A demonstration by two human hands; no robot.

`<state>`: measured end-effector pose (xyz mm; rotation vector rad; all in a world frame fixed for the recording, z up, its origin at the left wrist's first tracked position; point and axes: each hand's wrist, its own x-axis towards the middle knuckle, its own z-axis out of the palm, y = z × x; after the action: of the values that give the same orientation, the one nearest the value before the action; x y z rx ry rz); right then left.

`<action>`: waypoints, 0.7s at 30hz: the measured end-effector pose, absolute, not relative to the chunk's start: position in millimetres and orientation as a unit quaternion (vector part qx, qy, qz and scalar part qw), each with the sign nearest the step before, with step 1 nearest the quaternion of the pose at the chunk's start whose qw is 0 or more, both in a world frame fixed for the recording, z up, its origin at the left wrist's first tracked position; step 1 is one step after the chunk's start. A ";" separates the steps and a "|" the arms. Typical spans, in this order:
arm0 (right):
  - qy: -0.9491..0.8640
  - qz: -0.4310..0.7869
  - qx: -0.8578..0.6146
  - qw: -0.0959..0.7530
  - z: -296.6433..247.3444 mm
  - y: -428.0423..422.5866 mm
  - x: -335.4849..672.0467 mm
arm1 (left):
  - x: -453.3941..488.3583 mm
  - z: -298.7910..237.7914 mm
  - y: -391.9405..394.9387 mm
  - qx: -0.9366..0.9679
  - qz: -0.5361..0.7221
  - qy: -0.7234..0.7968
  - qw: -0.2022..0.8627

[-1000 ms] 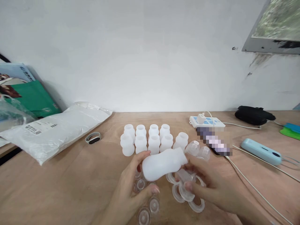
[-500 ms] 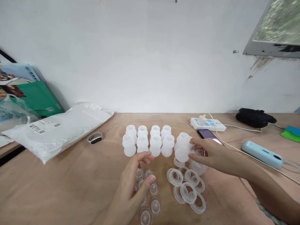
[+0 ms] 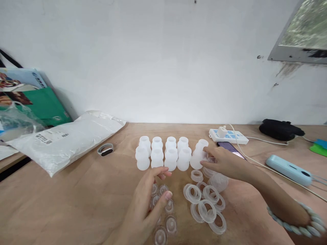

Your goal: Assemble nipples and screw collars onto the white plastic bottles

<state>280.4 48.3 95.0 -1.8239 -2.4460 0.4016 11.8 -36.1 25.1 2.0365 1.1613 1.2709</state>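
My right hand [image 3: 221, 159] has its fingers and thumb around a small white waisted bottle [image 3: 197, 157], which leans a little at the right end of two rows of similar white bottles [image 3: 170, 159]. My left hand [image 3: 146, 200] hovers with fingers apart above several clear dome-shaped teats [image 3: 170, 224] on the table, partly covering them. Several translucent rings [image 3: 207, 211] lie in a loose pile nearer me, between the hands. One ring [image 3: 197, 175] lies just in front of the held bottle. Beneath my right wrist are clear rounded caps [image 3: 219, 182], partly hidden.
A white plastic mailing bag [image 3: 74, 136] and a grey fitness band [image 3: 105, 150] lie on the left. Behind my right hand are a power strip [image 3: 238, 137] and a phone [image 3: 231, 149]. A cable crosses toward a light blue device [image 3: 288, 170]; a black pouch [image 3: 281, 129] lies near the wall.
My right hand has carried the white bottle slightly back, closer to the rows, baring the ring in front of it. My left hand stays nearly still. The view has shifted slightly.
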 end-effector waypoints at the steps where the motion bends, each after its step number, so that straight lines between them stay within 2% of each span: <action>1: -0.795 0.128 -0.592 0.032 95.3 49.5 280.2 | 12.1 25.5 -36.1 0.743 0.464 0.423 0.233; 12: -0.793 0.143 -0.591 0.035 103.9 47.5 281.5 | 12.2 26.6 -36.7 0.742 0.471 0.422 0.222; 17: -0.769 0.122 -0.613 0.137 110.4 58.9 301.1 | 12.1 26.9 -36.7 0.740 0.464 0.429 0.230; 21: -0.697 0.186 -0.642 0.258 106.0 85.7 316.8 | 12.5 27.2 -37.6 0.738 0.462 0.434 0.234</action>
<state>316.8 85.7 106.0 -1.7405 -1.8907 0.5043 12.5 -37.6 27.2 2.0246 1.1901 1.2679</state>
